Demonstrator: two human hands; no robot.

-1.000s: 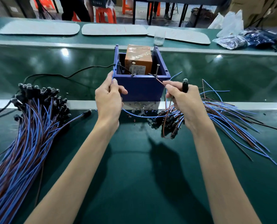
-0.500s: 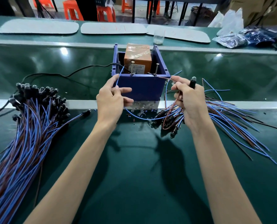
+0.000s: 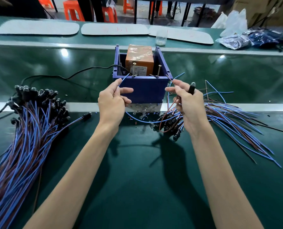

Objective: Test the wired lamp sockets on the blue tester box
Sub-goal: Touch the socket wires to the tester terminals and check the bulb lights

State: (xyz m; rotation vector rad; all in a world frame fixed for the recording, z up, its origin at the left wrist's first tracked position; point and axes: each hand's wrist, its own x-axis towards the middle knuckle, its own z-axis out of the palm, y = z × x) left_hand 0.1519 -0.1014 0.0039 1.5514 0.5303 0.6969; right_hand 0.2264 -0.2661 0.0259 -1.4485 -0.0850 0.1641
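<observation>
The blue tester box (image 3: 147, 90) stands on the green belt with an orange transformer (image 3: 140, 59) inside and two upright screws (image 3: 134, 69) on its front rim. My left hand (image 3: 112, 103) pinches the blue wire (image 3: 123, 79), its bare tip near the left screw. My right hand (image 3: 187, 103) grips a black lamp socket (image 3: 191, 87) and pinches the brown wire (image 3: 169, 78), whose tip points toward the box's right front corner, short of the right screw. The blue wire loops under both hands.
A large bundle of wired sockets (image 3: 26, 123) lies at the left. A smaller heap of sockets and wires (image 3: 228, 119) spreads at the right. A black power cord (image 3: 68, 76) runs left from the box. Small loose bulbs (image 3: 142, 111) lie before it. Plastic bags (image 3: 246, 38) sit far right.
Both hands have drawn back slightly from the box. The brown wire tip has left the right screw, and the left fingers have loosened around the blue wire.
</observation>
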